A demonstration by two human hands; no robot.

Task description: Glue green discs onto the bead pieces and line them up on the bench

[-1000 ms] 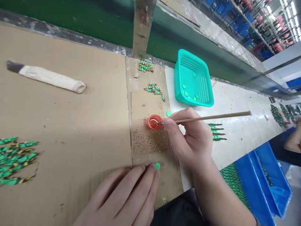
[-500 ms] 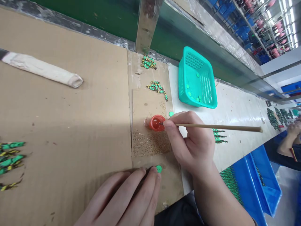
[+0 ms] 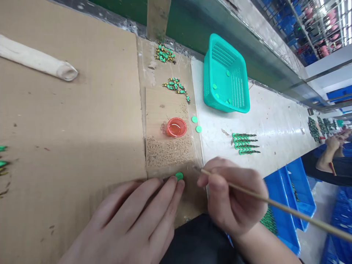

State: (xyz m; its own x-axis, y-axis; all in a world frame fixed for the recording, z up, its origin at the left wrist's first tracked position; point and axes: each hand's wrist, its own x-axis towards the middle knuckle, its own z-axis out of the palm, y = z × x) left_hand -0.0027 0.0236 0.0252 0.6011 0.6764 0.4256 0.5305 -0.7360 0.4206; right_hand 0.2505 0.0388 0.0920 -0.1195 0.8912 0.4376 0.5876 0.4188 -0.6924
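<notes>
My left hand (image 3: 137,220) rests low on the cardboard, fingers close together, their tips pinching a small round green button (image 3: 179,176); the thumb is hidden. In my right hand (image 3: 233,194) is a thin wooden-handled brush (image 3: 275,204), gripped like a pen. Its small greyish tip is a little blurred and sits just right of the green button, apart from it. Beyond both hands stands a small red cup (image 3: 176,127) with liquid inside. Two loose green buttons (image 3: 194,119) lie to the right of the cup.
A turquoise basket (image 3: 207,84) holds several green buttons. Rows of green pieces with dark braided tails (image 3: 246,143) lie on the white surface. Small green, yellow and black pieces (image 3: 165,53) are heaped at the back. A pale wrapped rod (image 3: 35,60) lies left. Blue bins (image 3: 301,183) and another person stand right.
My right hand has drawn the brush out of the red cup and brought it nearer, beside the green button. My left hand keeps its hold on the button. The view has shifted slightly.
</notes>
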